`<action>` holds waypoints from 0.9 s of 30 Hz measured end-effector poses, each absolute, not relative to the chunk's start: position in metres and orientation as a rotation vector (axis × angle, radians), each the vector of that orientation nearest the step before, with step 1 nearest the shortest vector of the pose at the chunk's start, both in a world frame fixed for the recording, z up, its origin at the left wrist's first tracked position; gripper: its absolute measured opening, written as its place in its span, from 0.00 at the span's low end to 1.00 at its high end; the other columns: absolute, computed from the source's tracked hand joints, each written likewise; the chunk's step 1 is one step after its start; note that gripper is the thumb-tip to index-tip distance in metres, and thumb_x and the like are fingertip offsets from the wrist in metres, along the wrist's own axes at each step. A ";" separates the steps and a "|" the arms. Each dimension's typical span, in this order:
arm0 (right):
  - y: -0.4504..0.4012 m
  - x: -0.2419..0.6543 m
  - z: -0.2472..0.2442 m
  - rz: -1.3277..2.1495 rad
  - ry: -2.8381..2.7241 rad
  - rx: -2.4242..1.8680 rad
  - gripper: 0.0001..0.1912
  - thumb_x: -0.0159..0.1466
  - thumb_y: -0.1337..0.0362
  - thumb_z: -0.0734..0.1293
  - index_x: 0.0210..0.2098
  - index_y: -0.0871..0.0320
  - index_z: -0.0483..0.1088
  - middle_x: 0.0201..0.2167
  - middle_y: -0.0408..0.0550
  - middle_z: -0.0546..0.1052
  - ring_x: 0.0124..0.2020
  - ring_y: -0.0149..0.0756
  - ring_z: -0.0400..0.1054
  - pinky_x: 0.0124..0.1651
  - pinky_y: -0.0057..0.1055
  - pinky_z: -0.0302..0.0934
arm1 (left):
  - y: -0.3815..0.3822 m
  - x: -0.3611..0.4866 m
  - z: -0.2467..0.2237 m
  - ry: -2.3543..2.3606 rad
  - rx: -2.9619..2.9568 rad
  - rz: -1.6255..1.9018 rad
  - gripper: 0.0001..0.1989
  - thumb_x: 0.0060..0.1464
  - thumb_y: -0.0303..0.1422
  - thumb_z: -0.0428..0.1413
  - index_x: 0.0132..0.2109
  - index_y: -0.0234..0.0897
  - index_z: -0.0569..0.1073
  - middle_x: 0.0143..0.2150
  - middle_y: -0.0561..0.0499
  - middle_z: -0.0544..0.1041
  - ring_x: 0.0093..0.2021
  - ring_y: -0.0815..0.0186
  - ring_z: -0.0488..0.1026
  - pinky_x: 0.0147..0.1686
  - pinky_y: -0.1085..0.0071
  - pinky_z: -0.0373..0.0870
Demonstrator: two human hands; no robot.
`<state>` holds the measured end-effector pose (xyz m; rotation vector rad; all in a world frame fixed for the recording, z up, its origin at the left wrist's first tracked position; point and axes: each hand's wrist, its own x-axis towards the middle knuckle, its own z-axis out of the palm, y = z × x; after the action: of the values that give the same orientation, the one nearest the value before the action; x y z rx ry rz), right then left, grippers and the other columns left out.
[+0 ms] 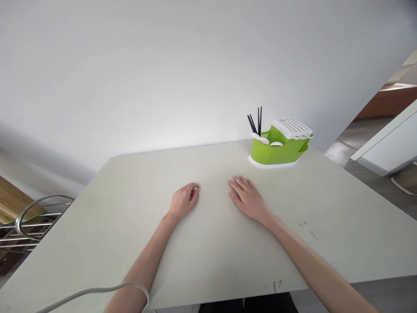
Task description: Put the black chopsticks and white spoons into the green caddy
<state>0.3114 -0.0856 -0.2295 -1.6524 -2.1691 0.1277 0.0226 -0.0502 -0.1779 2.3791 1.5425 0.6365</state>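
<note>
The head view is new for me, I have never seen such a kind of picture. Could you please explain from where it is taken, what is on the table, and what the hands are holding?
There is no machine here. A person wears a camera on the head, looking forward and down, so you see their own bare arms reaching away from you.

The left hand is loosely curled on the pale table; I cannot tell whether anything small is inside. The right hand lies open, palm down, holding nothing visible.

Beyond it, toward the right, stands a green-and-white utensil holder with black chopsticks sticking up. A grey cable crosses in front of the left forearm.
</note>
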 end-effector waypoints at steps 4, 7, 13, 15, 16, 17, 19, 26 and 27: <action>-0.086 0.311 -0.227 0.137 -2.173 -1.671 0.32 0.78 0.50 0.50 0.72 0.57 0.63 0.76 0.53 0.58 0.78 0.49 0.47 0.77 0.52 0.43 | -0.050 0.023 -0.178 1.541 2.378 0.643 0.14 0.68 0.37 0.46 0.51 0.42 0.74 0.35 0.52 0.79 0.30 0.64 0.73 0.33 0.68 0.64; -0.086 0.311 -0.227 0.126 -2.178 -1.671 0.32 0.78 0.50 0.50 0.72 0.59 0.64 0.76 0.53 0.58 0.78 0.49 0.47 0.78 0.51 0.43 | -0.050 0.022 -0.179 1.544 2.383 0.643 0.13 0.68 0.36 0.47 0.51 0.42 0.74 0.35 0.52 0.79 0.30 0.64 0.73 0.33 0.68 0.63; -0.086 0.311 -0.228 0.117 -2.169 -1.640 0.31 0.78 0.51 0.50 0.72 0.57 0.64 0.76 0.53 0.59 0.77 0.49 0.48 0.77 0.53 0.45 | -0.049 0.021 -0.181 1.550 2.390 0.636 0.12 0.68 0.35 0.47 0.51 0.42 0.74 0.35 0.52 0.79 0.30 0.64 0.73 0.33 0.68 0.63; -0.086 0.312 -0.229 0.119 -2.169 -1.637 0.31 0.78 0.50 0.51 0.72 0.57 0.64 0.76 0.53 0.59 0.77 0.49 0.48 0.77 0.53 0.45 | -0.049 0.021 -0.181 1.547 2.394 0.637 0.12 0.68 0.35 0.47 0.51 0.42 0.74 0.35 0.52 0.79 0.30 0.64 0.74 0.33 0.68 0.63; -0.086 0.312 -0.229 0.120 -2.167 -1.635 0.31 0.78 0.50 0.51 0.72 0.57 0.65 0.76 0.53 0.59 0.77 0.49 0.48 0.77 0.53 0.45 | -0.049 0.021 -0.182 1.545 2.399 0.637 0.12 0.68 0.35 0.47 0.52 0.42 0.74 0.35 0.52 0.79 0.30 0.64 0.74 0.33 0.68 0.63; -0.086 0.312 -0.229 0.121 -2.164 -1.632 0.31 0.78 0.50 0.51 0.72 0.56 0.65 0.76 0.52 0.59 0.77 0.48 0.48 0.77 0.53 0.45 | -0.049 0.021 -0.182 1.545 2.404 0.637 0.13 0.68 0.35 0.47 0.52 0.42 0.73 0.35 0.52 0.79 0.31 0.64 0.74 0.33 0.68 0.64; -0.085 0.313 -0.230 0.125 -2.159 -1.628 0.30 0.78 0.50 0.51 0.72 0.55 0.64 0.76 0.52 0.60 0.77 0.48 0.48 0.77 0.53 0.46 | -0.048 0.020 -0.183 1.545 2.413 0.637 0.13 0.68 0.35 0.47 0.52 0.42 0.73 0.35 0.51 0.79 0.31 0.64 0.74 0.33 0.68 0.64; -0.086 0.313 -0.227 0.131 -2.163 -1.637 0.31 0.78 0.50 0.51 0.72 0.56 0.65 0.76 0.51 0.59 0.77 0.48 0.48 0.77 0.52 0.45 | -0.049 0.021 -0.181 1.535 2.424 0.633 0.12 0.68 0.35 0.47 0.51 0.43 0.73 0.34 0.52 0.78 0.31 0.63 0.74 0.32 0.68 0.64; -0.086 0.313 -0.227 0.134 -2.167 -1.639 0.31 0.78 0.50 0.51 0.72 0.56 0.64 0.76 0.51 0.59 0.78 0.48 0.48 0.77 0.52 0.45 | -0.049 0.021 -0.181 1.534 2.423 0.634 0.12 0.67 0.35 0.47 0.51 0.43 0.73 0.34 0.52 0.78 0.31 0.64 0.74 0.32 0.68 0.64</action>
<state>0.3126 -0.0862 -0.2272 -1.6393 -2.1668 0.1337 0.0212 -0.0491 -0.1810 2.4227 1.5340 0.6344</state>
